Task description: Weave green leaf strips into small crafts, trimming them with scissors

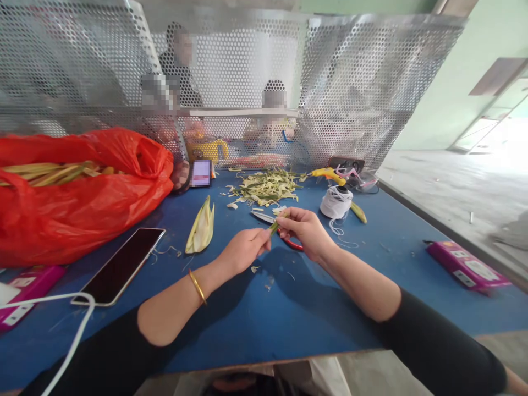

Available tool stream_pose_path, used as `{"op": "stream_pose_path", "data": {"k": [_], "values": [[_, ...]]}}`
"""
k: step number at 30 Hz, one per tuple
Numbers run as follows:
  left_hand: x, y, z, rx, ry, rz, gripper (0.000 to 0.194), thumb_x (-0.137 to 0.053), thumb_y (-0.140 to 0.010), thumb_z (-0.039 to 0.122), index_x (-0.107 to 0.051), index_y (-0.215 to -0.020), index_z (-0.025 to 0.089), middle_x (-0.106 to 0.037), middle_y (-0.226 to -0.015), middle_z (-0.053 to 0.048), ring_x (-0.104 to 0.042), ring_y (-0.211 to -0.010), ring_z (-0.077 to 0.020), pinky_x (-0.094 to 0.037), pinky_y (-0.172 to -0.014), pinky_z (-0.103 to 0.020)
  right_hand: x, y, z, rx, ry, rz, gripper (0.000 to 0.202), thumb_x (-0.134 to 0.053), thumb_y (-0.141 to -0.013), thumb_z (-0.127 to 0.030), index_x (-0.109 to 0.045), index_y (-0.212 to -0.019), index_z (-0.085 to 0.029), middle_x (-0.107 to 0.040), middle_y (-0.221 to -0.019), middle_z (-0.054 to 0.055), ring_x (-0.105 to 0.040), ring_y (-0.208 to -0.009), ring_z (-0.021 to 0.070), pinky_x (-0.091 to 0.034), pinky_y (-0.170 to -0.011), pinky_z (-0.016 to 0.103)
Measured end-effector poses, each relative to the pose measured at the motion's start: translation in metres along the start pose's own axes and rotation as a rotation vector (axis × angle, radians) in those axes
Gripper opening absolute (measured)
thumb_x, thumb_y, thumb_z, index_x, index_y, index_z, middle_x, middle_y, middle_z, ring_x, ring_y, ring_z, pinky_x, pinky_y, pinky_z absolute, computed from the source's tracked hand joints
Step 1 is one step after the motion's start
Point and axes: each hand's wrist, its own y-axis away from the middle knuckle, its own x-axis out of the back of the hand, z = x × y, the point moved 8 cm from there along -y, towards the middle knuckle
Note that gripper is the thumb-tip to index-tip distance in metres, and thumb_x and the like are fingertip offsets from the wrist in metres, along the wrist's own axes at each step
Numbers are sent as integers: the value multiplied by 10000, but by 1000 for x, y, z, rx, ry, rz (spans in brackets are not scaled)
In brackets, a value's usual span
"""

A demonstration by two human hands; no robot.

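My left hand (248,248) and my right hand (304,231) meet above the blue table, both pinching a thin green strip of husk or leaf (274,226) between the fingertips. Just beneath lies a pair of scissors with red handles (293,245), partly hidden by my right hand; its metal blades point left. A pale, pointed husk bundle (200,228) rests on the table to the left of my left hand. Beyond my hands is a heap of green and cream trimmings (268,187). To the right stands a spool of white string (336,202) with loose thread trailing off it.
A red plastic bag (136,181) full of long husks fills the left side, with a dark-screened phone (124,264) in front of it. At right are a yellow glue gun (328,174), glasses and a magenta power strip (466,265). Perforated metal panels (243,60) stand behind; people sit beyond.
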Motion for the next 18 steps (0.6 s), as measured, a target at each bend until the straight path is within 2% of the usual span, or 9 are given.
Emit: {"op": "stream_pose_path", "data": {"k": [3,7,13,18], "values": [[-3,2,1,73,180,-41,317,-497,-856,457,-600,-780,166,-620,-665,-14,-536,-497,-112,-398,-509,-225,-4,3,1,11,22,6,300,-794,-556,-381,-591,-619,-169,-584,-517,-36,-520,-456,81,-408,-473,221],[-4,3,0,138,355,19,256,-552,-841,345,-608,-700,138,-635,-697,-34,-551,-526,-93,-444,-559,-217,-13,7,6,-1,61,-26,276,-763,-584,-375,-576,-610,-174,-556,-477,-45,-505,-437,83,-384,-454,217],[1,4,0,99,196,87,295,-558,-818,374,-605,-628,153,-558,-580,-3,-466,-495,-98,-373,-483,-210,-13,7,1,26,150,-15,224,-755,-591,-325,-592,-599,-171,-541,-510,-49,-450,-473,72,-316,-447,211],[9,6,14,-63,-96,131,337,-451,-867,347,-557,-589,188,-477,-508,16,-452,-515,-127,-332,-522,-234,-11,9,-4,33,151,-6,240,-755,-589,-351,-594,-582,-173,-506,-496,-54,-400,-472,70,-273,-436,216]]}}
